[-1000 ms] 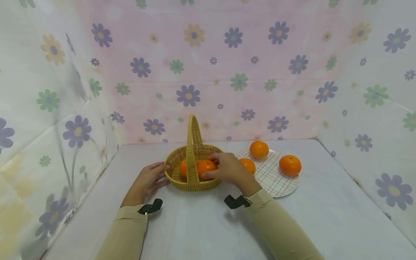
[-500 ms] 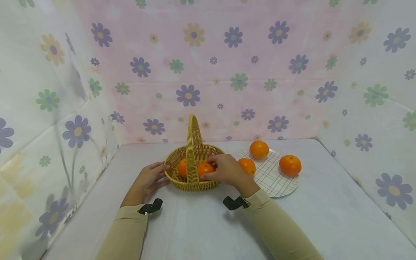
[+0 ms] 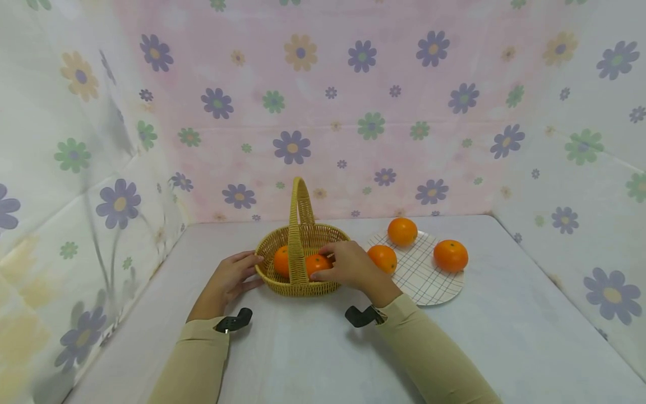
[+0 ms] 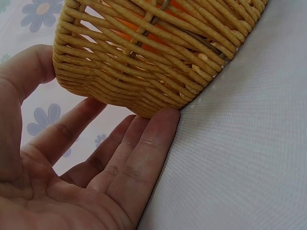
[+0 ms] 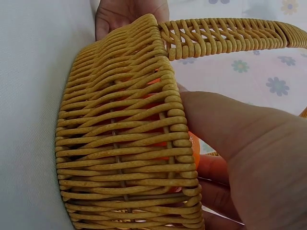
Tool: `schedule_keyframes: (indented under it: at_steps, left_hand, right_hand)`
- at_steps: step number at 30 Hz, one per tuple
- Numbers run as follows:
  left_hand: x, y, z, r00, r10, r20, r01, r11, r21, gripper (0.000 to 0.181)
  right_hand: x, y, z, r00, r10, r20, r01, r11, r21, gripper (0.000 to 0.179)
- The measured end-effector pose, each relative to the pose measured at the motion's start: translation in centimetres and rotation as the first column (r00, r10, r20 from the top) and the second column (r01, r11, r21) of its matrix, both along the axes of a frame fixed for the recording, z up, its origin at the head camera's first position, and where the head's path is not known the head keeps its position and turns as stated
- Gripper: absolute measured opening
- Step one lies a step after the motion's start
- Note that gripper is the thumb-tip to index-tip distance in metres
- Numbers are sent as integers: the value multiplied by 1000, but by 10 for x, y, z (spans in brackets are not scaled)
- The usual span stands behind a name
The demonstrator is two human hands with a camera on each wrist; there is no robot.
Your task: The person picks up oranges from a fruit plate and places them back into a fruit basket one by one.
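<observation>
A yellow wicker basket [image 3: 282, 286] with a tall handle stands on the table. Inside it, left of the handle, lies one orange [image 3: 281, 261]. My right hand [image 3: 350, 266] reaches over the right rim and holds a second orange [image 3: 318, 264] between thumb and fingers, low in the basket. Through the weave in the right wrist view, parts of that orange [image 5: 194, 148] show behind the wall. At the basket's left end, my left hand [image 3: 234, 280] touches the rim and outer side; in the left wrist view its nearly straight fingers [image 4: 148, 158] rest against the wicker.
Right of the basket lies a round white plate [image 3: 429, 289] with a grid pattern. Three oranges are on it: one at the back [image 3: 402, 232], one on the left [image 3: 383, 259], one on the right [image 3: 451, 256]. Flowered cloth walls [image 3: 343, 112] surround the white table [image 3: 303, 348].
My right hand has moved slightly left and lower into the basket with its orange. The other orange in the basket has shifted a little left. My left hand stays in place.
</observation>
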State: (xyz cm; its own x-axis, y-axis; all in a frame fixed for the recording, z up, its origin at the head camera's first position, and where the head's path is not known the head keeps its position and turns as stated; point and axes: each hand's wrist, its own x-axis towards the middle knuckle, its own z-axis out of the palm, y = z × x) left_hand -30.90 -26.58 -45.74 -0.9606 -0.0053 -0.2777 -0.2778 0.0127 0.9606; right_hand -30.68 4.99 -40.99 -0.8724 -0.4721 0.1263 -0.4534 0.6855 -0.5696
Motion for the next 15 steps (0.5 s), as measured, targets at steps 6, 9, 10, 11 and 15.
schedule_keyframes:
  at_steps: [6, 9, 10, 11, 15]
  left_hand:
    - [0, 0, 0, 1000, 10, 4, -10, 1000, -5, 63]
    - [-1, 0, 0, 1000, 7, 4, -7, 1000, -5, 63]
    - [-1, 0, -1, 1000, 5, 4, -5, 1000, -3, 63]
    - [-1, 0, -1, 1000, 4, 4, -4, 1000, -1, 63]
    - [-1, -1, -1, 1000, 0, 5, 0, 1000, 8, 64]
  right_hand:
    - [0, 0, -1, 1000, 17, -8, -17, 1000, 2, 69]
    - [-1, -1, -1, 1000, 23, -14, -23, 1000, 3, 68]
    - [-1, -1, -1, 1000, 25, -16, -25, 1000, 3, 68]
    - [-1, -1, -1, 999, 26, -18, -26, 1000, 3, 68]
    - [-1, -1, 0, 999, 27, -20, -27, 1000, 5, 66]
